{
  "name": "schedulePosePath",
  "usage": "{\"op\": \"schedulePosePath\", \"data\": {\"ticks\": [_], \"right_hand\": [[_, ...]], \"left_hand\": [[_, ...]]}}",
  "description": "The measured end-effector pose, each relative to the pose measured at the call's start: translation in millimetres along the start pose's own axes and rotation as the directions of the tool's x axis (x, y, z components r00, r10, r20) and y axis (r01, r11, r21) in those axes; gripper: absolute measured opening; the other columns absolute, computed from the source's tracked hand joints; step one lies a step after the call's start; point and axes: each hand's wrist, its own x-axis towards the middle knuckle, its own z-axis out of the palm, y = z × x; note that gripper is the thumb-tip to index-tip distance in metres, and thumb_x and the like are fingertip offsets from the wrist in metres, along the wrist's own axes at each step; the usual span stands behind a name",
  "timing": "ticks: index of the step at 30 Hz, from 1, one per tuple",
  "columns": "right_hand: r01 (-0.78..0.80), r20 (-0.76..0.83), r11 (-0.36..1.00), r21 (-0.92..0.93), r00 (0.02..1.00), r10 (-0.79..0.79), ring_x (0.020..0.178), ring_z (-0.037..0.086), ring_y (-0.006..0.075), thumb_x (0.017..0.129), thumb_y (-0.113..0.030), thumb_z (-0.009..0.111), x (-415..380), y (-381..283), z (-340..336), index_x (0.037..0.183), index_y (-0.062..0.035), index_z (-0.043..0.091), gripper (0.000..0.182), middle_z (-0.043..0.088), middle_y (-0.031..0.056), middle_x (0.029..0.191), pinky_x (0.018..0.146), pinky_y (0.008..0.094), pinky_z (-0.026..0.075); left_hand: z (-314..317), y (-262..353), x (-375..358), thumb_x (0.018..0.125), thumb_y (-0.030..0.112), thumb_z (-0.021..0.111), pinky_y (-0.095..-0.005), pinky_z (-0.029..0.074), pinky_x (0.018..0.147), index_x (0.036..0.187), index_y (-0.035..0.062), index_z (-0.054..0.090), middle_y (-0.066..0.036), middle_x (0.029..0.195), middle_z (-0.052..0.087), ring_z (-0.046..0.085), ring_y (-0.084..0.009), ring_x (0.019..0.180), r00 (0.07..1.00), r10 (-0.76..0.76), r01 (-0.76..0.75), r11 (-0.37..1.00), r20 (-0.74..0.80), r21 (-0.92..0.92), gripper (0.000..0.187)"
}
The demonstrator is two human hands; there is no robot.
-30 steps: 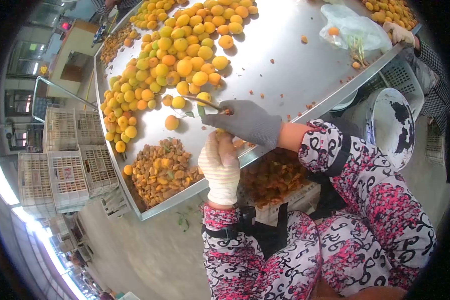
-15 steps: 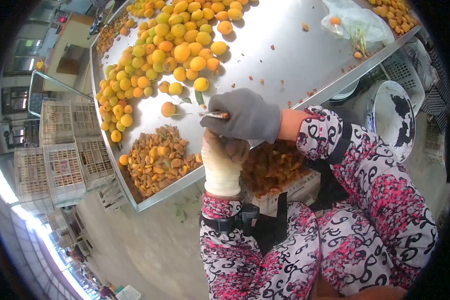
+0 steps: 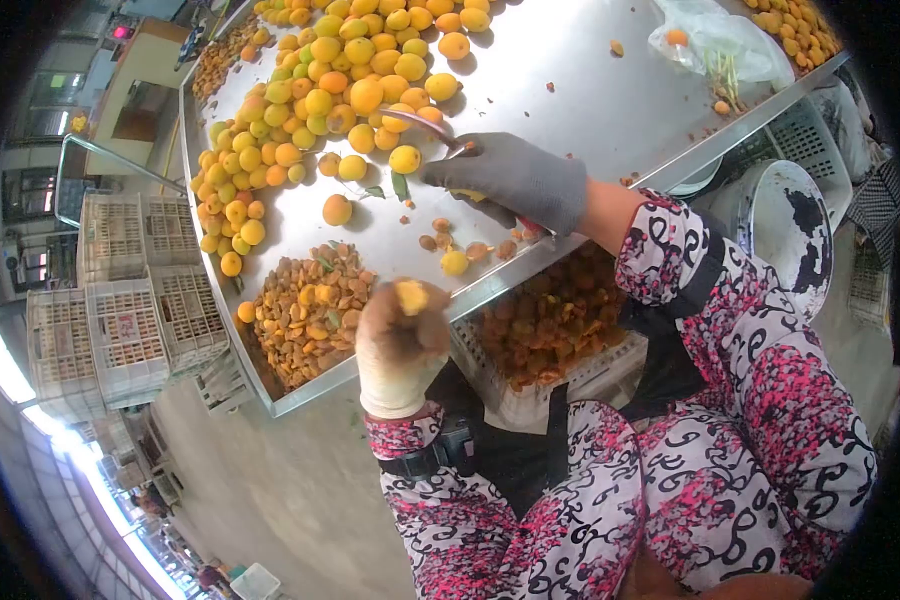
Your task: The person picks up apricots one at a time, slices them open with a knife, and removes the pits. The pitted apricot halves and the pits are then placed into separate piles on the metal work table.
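Note:
My left hand (image 3: pixel 395 345), in a stained white glove, is closed on a yellow piece of apricot (image 3: pixel 411 296) by the table's near edge. Over the metal table, my right hand (image 3: pixel 518 182), gloved in grey, grips a knife (image 3: pixel 419 120) whose curved blade points left toward the whole apricots. A yellowish bit shows under the right fingers. Below that hand, several apricot stones and a small yellow apricot (image 3: pixel 454 263) lie on the metal. Left of my left hand sits a heap of brown stones (image 3: pixel 310 315) mixed with orange bits.
A large pile of whole apricots (image 3: pixel 315 105) covers the table's left and far part. Under the near edge stands a crate (image 3: pixel 530 405) of split apricots. A plastic bag (image 3: pixel 735 50) lies at the far right. White crates (image 3: pixel 125 335) are stacked left; a worn basin (image 3: pixel 788 240) stands right.
My hands, together before, are now apart: the left moved left and toward me with the yellow piece, the right moved up and right with the knife. Stones and a small apricot now show between them.

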Motion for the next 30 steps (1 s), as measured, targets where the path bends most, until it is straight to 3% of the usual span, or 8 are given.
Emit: {"op": "schedulePosePath", "data": {"ticks": [1, 6, 10, 12, 16, 18, 20, 30], "right_hand": [[-0.016, 0.009, 0.996, -0.086, 1.000, 0.016, 0.041, 0.040, 0.0060, 0.086, -0.037, 0.056, 0.8, -0.4, -0.3, 0.088, -0.0006, 0.059, 0.037, 0.046, 0.0000, 0.059, 0.039, 0.0205, 0.034], [0.112, 0.012, 0.980, -0.167, 0.994, -0.112, 0.042, 0.040, 0.0068, 0.087, -0.036, 0.057, 3.8, 3.2, -1.7, 0.093, 0.0012, 0.060, 0.038, 0.046, 0.0010, 0.060, 0.040, 0.0220, 0.035], [0.226, 0.016, 0.927, -0.299, 0.973, -0.232, 0.045, 0.041, 0.0064, 0.086, -0.036, 0.058, 12.2, 16.7, -3.6, 0.093, 0.0016, 0.059, 0.038, 0.048, 0.0012, 0.062, 0.040, 0.0226, 0.035], [0.085, -0.039, 0.962, -0.259, 0.994, -0.099, 0.044, 0.044, 0.0080, 0.083, -0.042, 0.059, 6.1, 5.9, 0.9, 0.088, -0.0010, 0.059, 0.042, 0.047, 0.0008, 0.057, 0.041, 0.0238, 0.037], [-0.032, -0.148, 0.967, -0.254, 0.989, -0.006, 0.045, 0.049, 0.0105, 0.080, -0.050, 0.058, 3.6, -2.0, 4.9, 0.082, -0.0025, 0.059, 0.047, 0.047, 0.0016, 0.054, 0.043, 0.0253, 0.040], [-0.005, -0.147, 0.957, -0.290, 0.988, -0.039, 0.045, 0.049, 0.0107, 0.081, -0.049, 0.058, 4.5, -4.8, 4.2, 0.084, -0.0015, 0.059, 0.048, 0.048, 0.0018, 0.054, 0.043, 0.0254, 0.041], [-0.098, -0.192, 0.932, -0.350, 0.981, 0.031, 0.051, 0.054, 0.0148, 0.081, -0.049, 0.058, 4.1, -8.2, 5.4, 0.087, -0.0008, 0.060, 0.049, 0.054, 0.0066, 0.059, 0.050, 0.0282, 0.045], [-0.082, -0.209, 0.945, -0.316, 0.978, 0.014, 0.043, 0.038, 0.0051, 0.082, -0.036, 0.062, -5.5, -24.8, 6.0, 0.081, -0.0049, 0.058, 0.032, 0.045, -0.0032, 0.055, 0.040, 0.0220, 0.031]], "left_hand": [[-0.6, -5.0, -3.6, 0.090, 0.041, 0.042, -0.0243, 0.032, 0.043, 0.082, 0.0003, 0.058, -0.003, 0.056, 0.048, 0.041, -0.0119, 0.043, 0.997, 0.069, -0.053, 0.896, -0.019, 0.441, 0.045], [9.2, 2.6, -9.6, 0.085, 0.028, 0.050, -0.0218, 0.041, 0.054, 0.093, -0.0036, 0.060, -0.008, 0.076, 0.062, 0.052, -0.0099, 0.060, 0.918, -0.395, 0.368, 0.877, 0.029, 0.309, 0.034], [31.0, 1.8, 0.8, 0.078, 0.022, 0.060, -0.0233, 0.043, 0.059, 0.092, -0.0019, 0.062, -0.007, 0.082, 0.063, 0.055, -0.0089, 0.066, 0.845, -0.489, 0.280, 0.750, 0.216, 0.599, 0.027], [29.4, -9.3, 2.6, 0.077, 0.016, 0.061, -0.0237, 0.043, 0.061, 0.094, -0.0019, 0.061, -0.005, 0.081, 0.062, 0.053, -0.0088, 0.068, 0.848, -0.343, -0.130, 0.604, 0.404, 0.786, 0.025], [36.2, 11.3, 5.3, 0.077, 0.015, 0.062, -0.0287, 0.045, 0.066, 0.095, -0.0010, 0.062, -0.010, 0.076, 0.060, 0.055, -0.0152, 0.069, 0.938, -0.344, 0.272, 0.809, 0.045, 0.521, 0.024], [29.1, -8.3, 16.2, 0.076, 0.018, 0.064, -0.0322, 0.046, 0.065, 0.093, 0.0013, 0.062, -0.014, 0.077, 0.061, 0.059, -0.0213, 0.069, 0.997, -0.067, 0.037, 0.813, 0.029, 0.581, 0.024], [26.8, -14.3, 23.2, 0.077, 0.020, 0.064, -0.0342, 0.048, 0.065, 0.092, 0.0028, 0.061, -0.014, 0.079, 0.062, 0.061, -0.0255, 0.072, 0.977, 0.194, -0.121, 0.166, 0.088, 0.979, 0.024], [15.3, -20.6, 48.8, 0.078, 0.031, 0.057, -0.0419, 0.047, 0.076, 0.109, 0.0093, 0.053, -0.015, 0.091, 0.065, 0.062, -0.0319, 0.085, 0.965, -0.192, 0.200, 0.095, -0.179, 0.975, 0.038]]}}
